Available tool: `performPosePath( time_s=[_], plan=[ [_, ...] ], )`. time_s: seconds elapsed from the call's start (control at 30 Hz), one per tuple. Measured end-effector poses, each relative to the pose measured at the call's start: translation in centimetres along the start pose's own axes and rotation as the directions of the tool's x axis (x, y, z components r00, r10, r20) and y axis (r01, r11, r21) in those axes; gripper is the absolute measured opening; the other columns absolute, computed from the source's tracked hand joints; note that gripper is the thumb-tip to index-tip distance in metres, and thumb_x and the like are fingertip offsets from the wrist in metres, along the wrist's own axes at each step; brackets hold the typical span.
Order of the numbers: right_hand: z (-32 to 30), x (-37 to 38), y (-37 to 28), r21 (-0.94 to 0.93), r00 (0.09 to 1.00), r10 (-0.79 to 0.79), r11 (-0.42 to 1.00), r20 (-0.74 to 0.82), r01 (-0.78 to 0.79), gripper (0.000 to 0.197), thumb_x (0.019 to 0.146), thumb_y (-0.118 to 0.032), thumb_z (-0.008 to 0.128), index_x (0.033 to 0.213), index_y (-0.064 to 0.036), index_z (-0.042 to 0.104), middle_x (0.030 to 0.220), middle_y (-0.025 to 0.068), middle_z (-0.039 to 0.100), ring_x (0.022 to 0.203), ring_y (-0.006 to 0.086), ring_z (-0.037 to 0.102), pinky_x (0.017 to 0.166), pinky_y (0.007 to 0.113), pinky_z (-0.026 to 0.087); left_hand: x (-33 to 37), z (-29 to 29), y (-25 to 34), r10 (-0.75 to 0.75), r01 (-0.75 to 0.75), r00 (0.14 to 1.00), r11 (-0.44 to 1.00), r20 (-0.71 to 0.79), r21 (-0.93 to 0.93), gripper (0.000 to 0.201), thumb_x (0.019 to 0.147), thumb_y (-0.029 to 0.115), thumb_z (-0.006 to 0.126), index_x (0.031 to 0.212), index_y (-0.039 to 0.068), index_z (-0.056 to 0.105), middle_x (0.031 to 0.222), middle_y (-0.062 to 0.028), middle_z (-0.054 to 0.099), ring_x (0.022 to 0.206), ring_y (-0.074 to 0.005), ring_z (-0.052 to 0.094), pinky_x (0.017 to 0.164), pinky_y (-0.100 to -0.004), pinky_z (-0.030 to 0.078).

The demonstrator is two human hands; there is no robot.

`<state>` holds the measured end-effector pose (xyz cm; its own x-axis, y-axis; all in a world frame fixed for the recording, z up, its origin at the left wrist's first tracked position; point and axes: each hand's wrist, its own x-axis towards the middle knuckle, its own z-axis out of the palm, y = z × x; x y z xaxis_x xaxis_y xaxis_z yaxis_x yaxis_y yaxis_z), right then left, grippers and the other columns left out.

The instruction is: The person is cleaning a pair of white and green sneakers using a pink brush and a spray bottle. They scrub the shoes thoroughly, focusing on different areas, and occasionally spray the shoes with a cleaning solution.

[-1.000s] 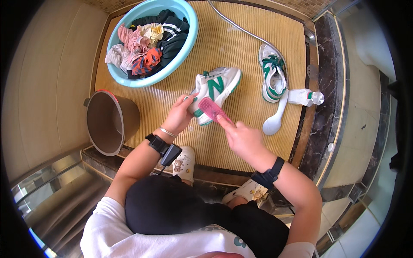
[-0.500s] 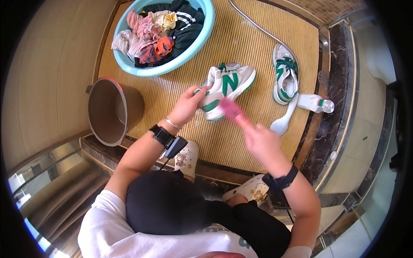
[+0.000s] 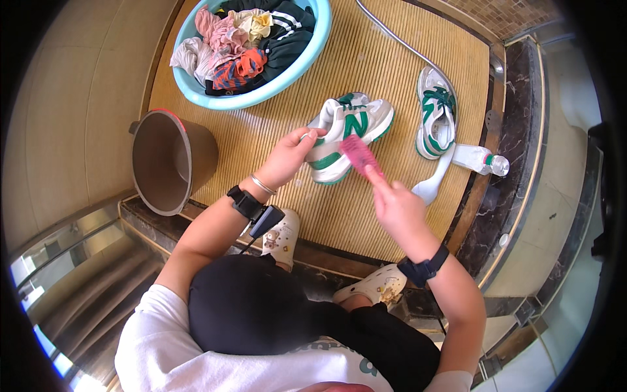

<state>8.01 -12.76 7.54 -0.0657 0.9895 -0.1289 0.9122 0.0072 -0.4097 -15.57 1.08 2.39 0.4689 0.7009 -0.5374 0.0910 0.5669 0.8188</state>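
A white and grey sneaker with green trim [image 3: 375,119] is tilted on its side over the ribbed mat, its toe pointing away to the right. My left hand [image 3: 292,153] grips it by the heel collar. In my right hand [image 3: 400,212] is a pink brush [image 3: 360,155], its bristles against the side of the shoe near the heel. Behind the held shoe, a grey rounded thing shows only in part. The matching sneaker [image 3: 435,114] stands to the right with its opening toward me.
A light blue basin [image 3: 320,49] of clothes stands at the far left, a brown bucket [image 3: 212,153] nearer. A shower hose [image 3: 398,40] crosses the yellow mat [image 3: 261,196]. Right lie a white long-handled brush [image 3: 428,188] and a clear bottle [image 3: 473,157]. Dark stone edging borders the mat.
The pink brush has shifted slightly along the shoe's side and is less blurred. My left hand still holds the heel. The whole view has moved a little.
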Motion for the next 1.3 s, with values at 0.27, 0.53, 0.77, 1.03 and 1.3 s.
performPosePath(
  time_s=[0.27,0.53,0.77,1.03,1.3],
  plan=[
    [0.0,1.9,0.2,0.028,0.998,-0.006,1.0,-0.06,0.007,0.047,0.091,-0.022,0.06,0.138,-0.029,0.056,0.061,0.0042,0.05,0.043,0.0223,0.054,0.039,0.038,0.045,0.0,0.6,-0.4,0.001,0.005,0.999,0.993,0.053,-0.118,0.033,0.106,0.03,0.046,0.122,0.005,0.061,0.105,-0.0011,0.064,0.093,-0.009,0.061,0.083,-0.026,0.051],
    [-0.4,2.1,1.0,0.031,0.999,0.036,0.999,-0.041,-0.034,0.048,0.094,-0.02,0.059,0.14,-0.0318,0.054,0.061,0.0053,0.055,0.047,0.0229,0.057,0.04,0.038,0.045,-0.4,0.6,-0.6,-0.039,0.045,0.998,0.985,0.042,-0.166,0.031,0.106,0.031,0.047,0.116,0.006,0.062,0.102,-0.0007,0.062,0.094,-0.0105,0.059,0.085,-0.0278,0.05],
    [0.6,0.5,-2.1,0.09,0.996,-0.071,0.994,0.046,0.066,0.05,0.096,-0.022,0.057,0.143,-0.0343,0.049,0.059,0.0042,0.054,0.046,0.0202,0.057,0.039,0.035,0.045,-0.1,-0.2,-1.5,-0.01,0.016,0.999,0.985,0.035,-0.169,0.029,0.106,0.029,0.048,0.115,0.006,0.063,0.101,-0.0023,0.064,0.091,-0.0121,0.062,0.082,-0.0288,0.051],
    [0.5,1.5,-1.7,0.022,0.994,-0.068,0.998,0.083,0.067,0.043,0.095,-0.025,0.056,0.138,-0.0318,0.054,0.062,0.0088,0.056,0.049,0.0282,0.061,0.042,0.041,0.049,-0.1,-0.6,-2.0,-0.039,0.057,0.996,0.972,0.083,-0.227,0.029,0.105,0.029,0.048,0.117,0.007,0.063,0.107,-0.0025,0.065,0.101,-0.0142,0.062,0.092,-0.0322,0.05],
    [0.8,4.2,5.1,-0.012,0.958,0.267,0.963,-0.106,-0.27,0.038,0.095,-0.026,0.054,0.133,-0.028,0.059,0.067,0.0134,0.061,0.06,0.0346,0.064,0.053,0.047,0.05,-0.1,-1.1,-1.9,0.075,-0.153,0.979,0.883,0.189,0.443,0.026,0.097,0.027,0.06,0.1,0.003,0.071,0.1,-0.0058,0.068,0.093,-0.0187,0.06,0.085,-0.0331,0.047]
  ],
)
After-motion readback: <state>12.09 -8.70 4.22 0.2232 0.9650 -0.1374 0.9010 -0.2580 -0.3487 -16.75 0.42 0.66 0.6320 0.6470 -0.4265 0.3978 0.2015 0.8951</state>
